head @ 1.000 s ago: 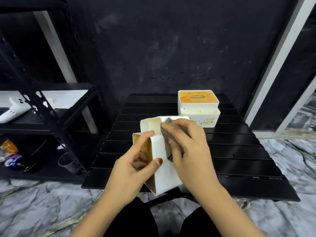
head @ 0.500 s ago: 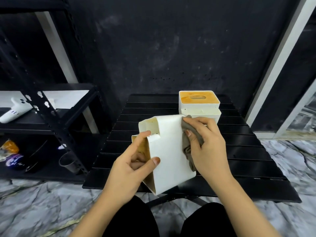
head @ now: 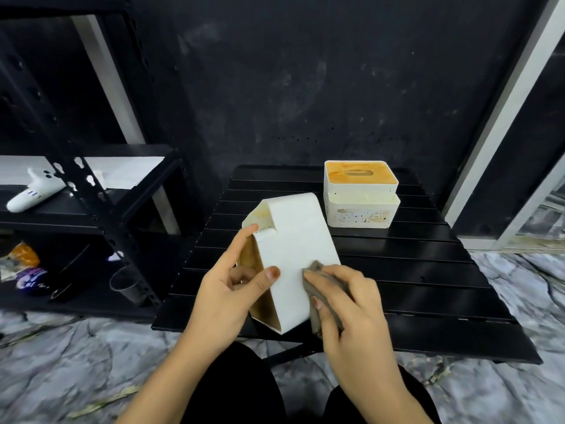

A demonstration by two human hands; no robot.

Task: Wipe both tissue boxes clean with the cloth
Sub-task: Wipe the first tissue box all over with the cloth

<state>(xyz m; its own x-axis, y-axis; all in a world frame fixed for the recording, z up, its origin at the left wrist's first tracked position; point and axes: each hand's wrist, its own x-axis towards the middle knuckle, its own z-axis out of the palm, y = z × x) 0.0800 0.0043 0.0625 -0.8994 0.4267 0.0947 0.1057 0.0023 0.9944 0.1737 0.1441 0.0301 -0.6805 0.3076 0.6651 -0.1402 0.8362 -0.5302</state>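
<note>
My left hand [head: 227, 289] grips a white tissue box [head: 293, 249] by its left edge, thumb on the broad white face, and holds it tilted above the near part of the black slatted table [head: 428, 280]. The box's brownish wooden side faces left. My right hand [head: 351, 304] holds a grey-brown cloth [head: 318, 289] and presses it against the lower right edge of that box. A second tissue box [head: 360, 194], white with an orange-stained top and speckled dirty front, stands at the back of the table.
A black metal shelf rack [head: 91, 203] stands to the left, with a white controller [head: 33, 191] on its upper shelf and a dark cup [head: 128, 284] and packets below. The floor [head: 61, 362] is grey marble. A black wall rises behind the table.
My right hand with the cloth has slid from the box's top edge down its right side to the lower right edge. The box has turned so that its broad white face shows more.
</note>
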